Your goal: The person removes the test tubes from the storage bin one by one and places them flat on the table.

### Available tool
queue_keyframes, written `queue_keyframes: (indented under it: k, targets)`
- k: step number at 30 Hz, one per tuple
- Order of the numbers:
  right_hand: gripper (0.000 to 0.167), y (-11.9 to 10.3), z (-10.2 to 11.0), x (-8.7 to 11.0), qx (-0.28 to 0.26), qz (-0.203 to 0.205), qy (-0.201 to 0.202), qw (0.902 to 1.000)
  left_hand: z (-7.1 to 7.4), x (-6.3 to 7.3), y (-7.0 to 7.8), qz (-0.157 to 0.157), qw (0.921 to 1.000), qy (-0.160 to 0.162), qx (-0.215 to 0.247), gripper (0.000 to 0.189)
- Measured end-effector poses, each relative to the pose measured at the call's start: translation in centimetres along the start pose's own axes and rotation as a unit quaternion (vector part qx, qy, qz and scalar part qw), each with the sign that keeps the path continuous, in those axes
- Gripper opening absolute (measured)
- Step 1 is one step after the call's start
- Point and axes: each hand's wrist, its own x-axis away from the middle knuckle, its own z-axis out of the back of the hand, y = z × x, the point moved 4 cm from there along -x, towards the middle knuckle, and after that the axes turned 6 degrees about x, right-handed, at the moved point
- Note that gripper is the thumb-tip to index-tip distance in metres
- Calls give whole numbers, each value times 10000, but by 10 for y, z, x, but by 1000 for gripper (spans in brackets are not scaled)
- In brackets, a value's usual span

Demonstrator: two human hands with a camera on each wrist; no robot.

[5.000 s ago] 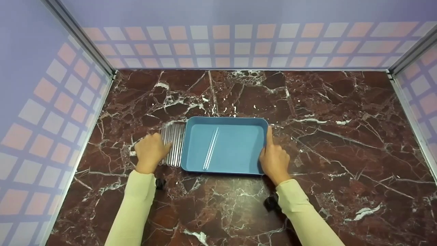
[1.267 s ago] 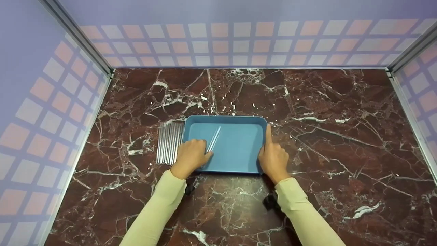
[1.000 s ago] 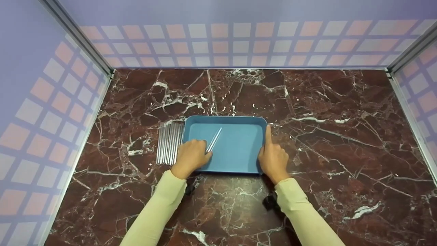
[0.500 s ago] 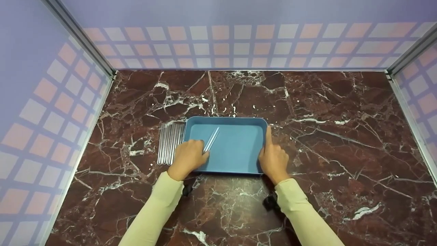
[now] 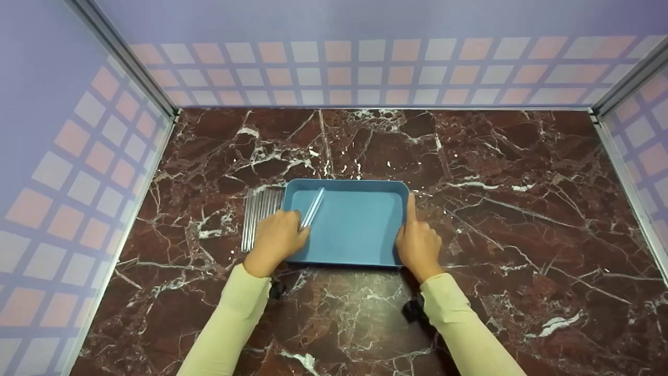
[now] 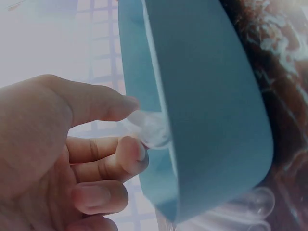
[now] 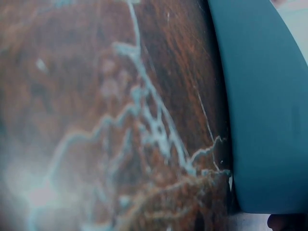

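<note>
My left hand [image 5: 279, 235] pinches a clear test tube [image 5: 314, 206] between thumb and fingertips, over the left part of a blue rectangular tray [image 5: 360, 224]. In the left wrist view the tube's rounded end [image 6: 155, 131] shows between the thumb and fingers, beside the tray wall [image 6: 211, 110]. My right hand [image 5: 420, 243] grips the tray's right side, thumb inside and index finger stretched along the rim. Several more clear tubes [image 5: 251, 219] lie side by side against the tray's left side, partly hidden by the left hand. The right wrist view shows mostly the tray's outer wall [image 7: 269, 115].
The tray stands on a dark red marbled tabletop [image 5: 522, 235] with white veins. Panels with pink and white squares [image 5: 339, 70] enclose the back and both sides.
Five seconds ago a tube lay in the tray and my left hand was at the row outside. Since then that hand has pinched the tube and shifted it left. My right hand stays put.
</note>
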Motion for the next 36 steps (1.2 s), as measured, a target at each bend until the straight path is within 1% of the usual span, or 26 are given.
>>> queue_keyframes:
  k: [5,14,18,22,27,31,36]
  targets:
    - [69,-1,-1,-1,96,28,5,9999,6,0,-7,136,9999,7,48,38]
    - [70,-3,-3,-3,60,13,-38,10000,16,1,-20,104,9996,239,56,44]
    - [69,-3,-2,-3,105,39,59,9999,20,1,-25,162,9995,234,117,43]
    - [70,-3,-2,-4,90,-42,-42,9999,24,1,-29,219,9993,281,122,39]
    - [72,-2,-3,-4,102,-112,-120,9998,27,4,-37,265,9989,331,180,41]
    - [72,-2,-4,-3,115,-126,-140,9998,27,8,-45,398,9985,323,213,42]
    - [71,-2,-4,-1,88,-74,16,9999,29,11,-55,468,9975,454,274,39]
